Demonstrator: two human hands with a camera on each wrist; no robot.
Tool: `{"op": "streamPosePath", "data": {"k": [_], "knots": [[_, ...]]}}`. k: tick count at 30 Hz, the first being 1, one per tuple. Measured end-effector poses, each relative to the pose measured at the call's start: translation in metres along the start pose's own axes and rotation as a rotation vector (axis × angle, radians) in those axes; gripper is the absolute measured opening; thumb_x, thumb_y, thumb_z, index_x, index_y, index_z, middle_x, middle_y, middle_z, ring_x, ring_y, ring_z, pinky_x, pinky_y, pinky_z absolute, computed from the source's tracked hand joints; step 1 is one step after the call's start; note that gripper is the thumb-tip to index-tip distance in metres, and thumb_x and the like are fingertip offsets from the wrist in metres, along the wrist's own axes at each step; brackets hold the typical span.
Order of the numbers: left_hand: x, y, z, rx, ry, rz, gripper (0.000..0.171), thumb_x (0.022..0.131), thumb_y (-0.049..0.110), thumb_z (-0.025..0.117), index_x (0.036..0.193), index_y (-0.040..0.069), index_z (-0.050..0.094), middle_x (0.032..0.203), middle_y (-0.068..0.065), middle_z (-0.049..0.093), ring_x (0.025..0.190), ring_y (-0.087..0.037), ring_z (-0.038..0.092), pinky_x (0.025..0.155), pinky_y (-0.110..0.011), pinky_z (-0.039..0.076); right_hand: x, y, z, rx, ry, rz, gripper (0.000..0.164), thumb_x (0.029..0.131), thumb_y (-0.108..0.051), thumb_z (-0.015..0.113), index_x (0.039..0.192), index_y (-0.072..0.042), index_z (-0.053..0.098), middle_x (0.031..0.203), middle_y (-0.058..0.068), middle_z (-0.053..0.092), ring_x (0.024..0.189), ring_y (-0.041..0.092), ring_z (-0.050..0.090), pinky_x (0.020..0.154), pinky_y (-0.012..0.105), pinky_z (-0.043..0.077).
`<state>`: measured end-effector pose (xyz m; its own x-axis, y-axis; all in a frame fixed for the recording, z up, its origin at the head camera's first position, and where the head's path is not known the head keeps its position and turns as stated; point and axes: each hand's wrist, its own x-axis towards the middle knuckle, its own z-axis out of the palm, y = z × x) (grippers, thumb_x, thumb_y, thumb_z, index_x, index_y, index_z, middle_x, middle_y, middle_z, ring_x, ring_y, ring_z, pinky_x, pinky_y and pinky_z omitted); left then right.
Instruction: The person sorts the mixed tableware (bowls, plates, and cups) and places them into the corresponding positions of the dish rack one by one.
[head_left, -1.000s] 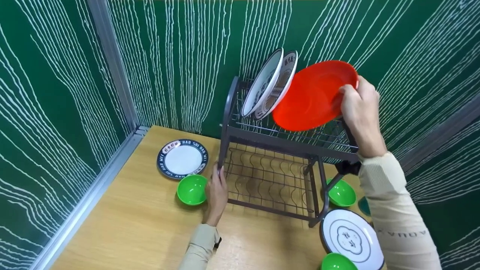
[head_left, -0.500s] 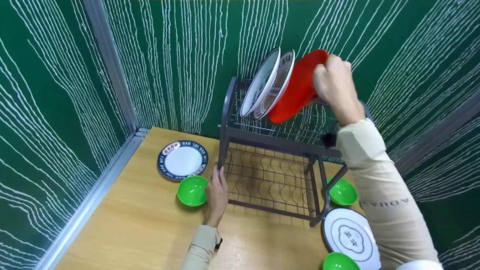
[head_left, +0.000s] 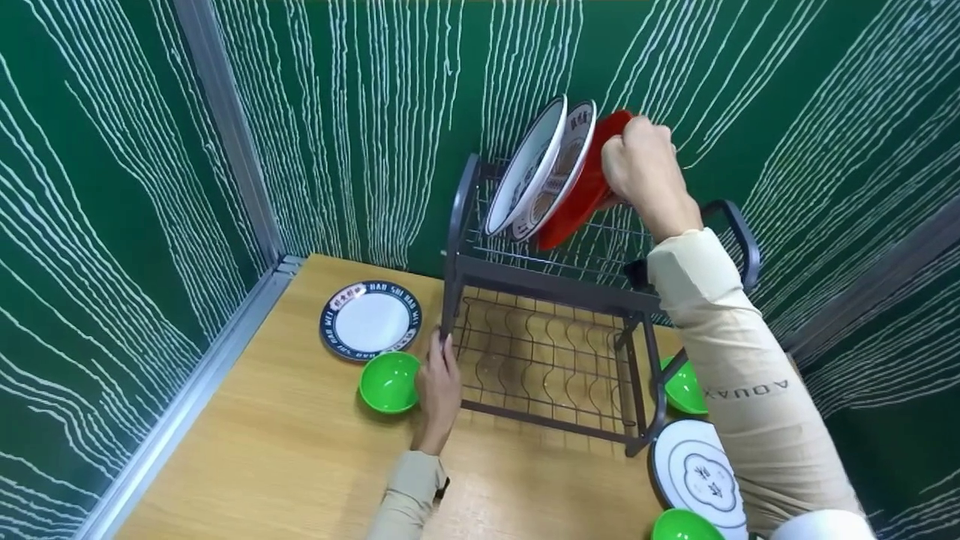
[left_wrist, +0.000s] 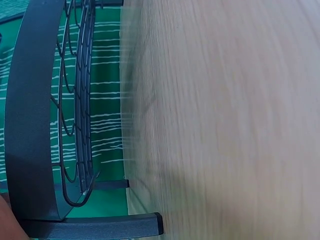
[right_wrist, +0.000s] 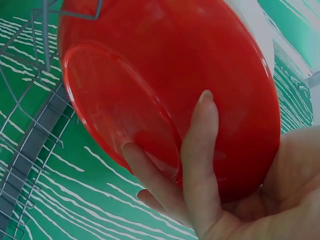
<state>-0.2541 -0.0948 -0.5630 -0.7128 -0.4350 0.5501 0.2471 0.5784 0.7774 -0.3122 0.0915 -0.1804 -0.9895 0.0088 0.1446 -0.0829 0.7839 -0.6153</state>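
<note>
Lying far left: a blue-rimmed plate [head_left: 371, 321] was flat on the counter [head_left: 300, 450], a pose that needed no support.
Left green bowl [head_left: 390, 382]: it sat mouth upward just in front of that plate, near the left hand [head_left: 439, 386].
Left hand: its fingers lay against the left post [head_left: 450, 300], probably to steady the frame; whether this grip was clamped round it, I could not tell.
Rack [head_left: 555, 281]: it stood upright on the counter, two tiers high, its open wires likely meant to hold pieces on edge.
White dishes [head_left: 527, 166]: two leaned on edge on the top tier, presumably propped by the wires.
Red dish [head_left: 586, 187]: it was steeply tilted just right of them, at the top tier; whether the wires bore its weight was unclear.
Right hand [head_left: 641, 161]: its grip was clamped on the red dish near the rim, fingers spread across the underside, likely to control the tilt.
Right green bowls [head_left: 684, 386]: one showed partly behind the rack's right side, another at the bottom of the head view.
White plate [head_left: 697, 472]: it lay between those bowls, partly hidden by the sleeve [head_left: 735, 337].
</note>
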Motion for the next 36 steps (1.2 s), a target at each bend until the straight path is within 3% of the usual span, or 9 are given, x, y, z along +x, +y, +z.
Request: {"op": "streamPosePath", "data": {"k": [16,24,27,31,36], "knots": [[-0.001,0.0,0.001,-0.018,-0.013,-0.013,0.026,0.102,0.024,0.044,0.121,0.01,0.055,0.06,0.003,0.045,0.045,-0.008,0.04,0.039,-0.021,0.034,0.004,0.004,0.006,0.001,0.018,0.001,0.046,0.099,-0.023,0.031,0.142,-0.005,0.034,0.119,0.014,0.059,0.082,0.02,0.068,0.064,0.025,0.056],[0.001,0.002,0.002,0.008,0.04,0.051,0.023,0.101,0.018,0.047,0.119,0.007,0.055,0.059,0.003,0.044,0.044,-0.009,0.041,0.038,-0.023,0.032,0.005,0.008,0.009,0.08,0.031,-0.053,0.048,0.101,-0.025,0.025,0.144,-0.003,0.028,0.121,0.016,0.057,0.086,0.021,0.068,0.064,0.028,0.057],[0.001,0.001,0.002,0.004,0.035,0.051,0.022,0.101,0.018,0.047,0.119,0.008,0.054,0.059,0.003,0.043,0.044,-0.009,0.04,0.038,-0.022,0.031,0.004,0.011,0.014,0.112,0.055,-0.065,0.052,0.102,-0.028,0.026,0.15,-0.01,0.016,0.131,0.014,0.053,0.095,0.021,0.066,0.069,0.03,0.057],[0.001,0.001,0.001,0.007,0.031,0.046,0.023,0.101,0.019,0.047,0.119,0.008,0.054,0.059,0.004,0.043,0.044,-0.009,0.04,0.038,-0.022,0.032,0.003,0.015,0.02,0.14,0.08,-0.083,0.058,0.101,-0.036,0.027,0.152,-0.03,-0.001,0.145,0.006,0.042,0.11,0.023,0.061,0.077,0.034,0.055],[0.0,-0.001,0.002,0.006,0.025,0.031,0.023,0.101,0.02,0.046,0.119,0.009,0.055,0.06,0.004,0.044,0.045,-0.01,0.042,0.039,-0.023,0.033,0.002,0.018,0.023,0.155,0.089,-0.126,0.056,0.1,-0.041,0.027,0.15,-0.036,0.002,0.148,0.004,0.038,0.115,0.025,0.057,0.082,0.04,0.054]]}}
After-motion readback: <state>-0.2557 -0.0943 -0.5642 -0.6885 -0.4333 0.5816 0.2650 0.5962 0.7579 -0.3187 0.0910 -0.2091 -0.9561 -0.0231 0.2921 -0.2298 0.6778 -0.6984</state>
